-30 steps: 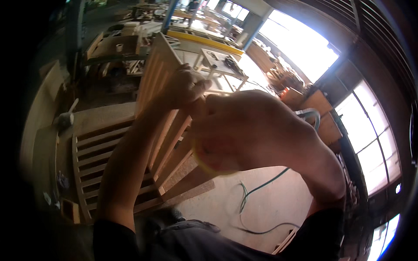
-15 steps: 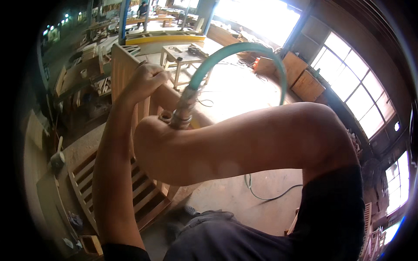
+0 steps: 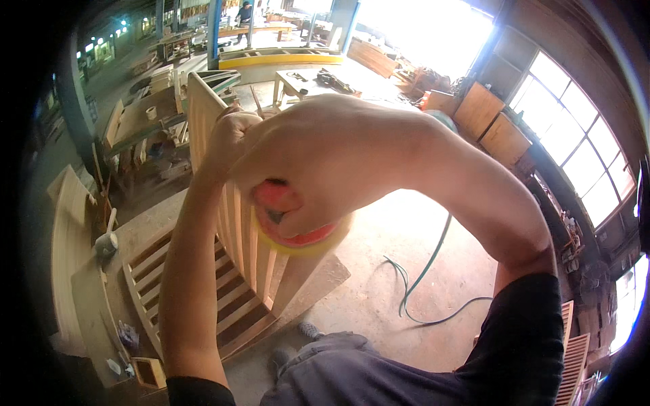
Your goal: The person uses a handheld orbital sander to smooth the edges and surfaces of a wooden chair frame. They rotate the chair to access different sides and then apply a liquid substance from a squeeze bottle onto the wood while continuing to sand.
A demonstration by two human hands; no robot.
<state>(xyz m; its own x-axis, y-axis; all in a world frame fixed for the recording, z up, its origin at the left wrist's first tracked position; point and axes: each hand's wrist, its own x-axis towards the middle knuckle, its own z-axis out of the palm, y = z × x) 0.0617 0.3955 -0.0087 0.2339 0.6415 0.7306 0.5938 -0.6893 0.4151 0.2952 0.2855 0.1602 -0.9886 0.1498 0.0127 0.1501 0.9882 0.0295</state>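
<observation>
The floor (image 3: 460, 264) stretched pale across the middle and right, with a tall window (image 3: 575, 128) at the far right. On the left stood the wooden frame: an upright slatted panel (image 3: 233, 216) met a flat row of slats (image 3: 233, 296) at its near foot. A board-like surface (image 3: 323, 287) showed beneath its right side. Farther off, a pale surface (image 3: 316, 86) carried dark tools, and a yellow beam (image 3: 281, 61) lay beyond it. At the far left, a person (image 3: 244, 15) in dark clothing stood by some wood.

The sander, red with a yellow rim (image 3: 308, 240), sat just right of the panel; whether they touched, I could not tell. The right hand (image 3: 291, 155) was curled over it, gripping its top. The left hand (image 3: 233, 132), partly hidden behind the right, was closed on the panel's far upper end. A green hose (image 3: 441, 120) showed behind the right wrist. A mallet (image 3: 106, 245) lay left of the slats.
</observation>
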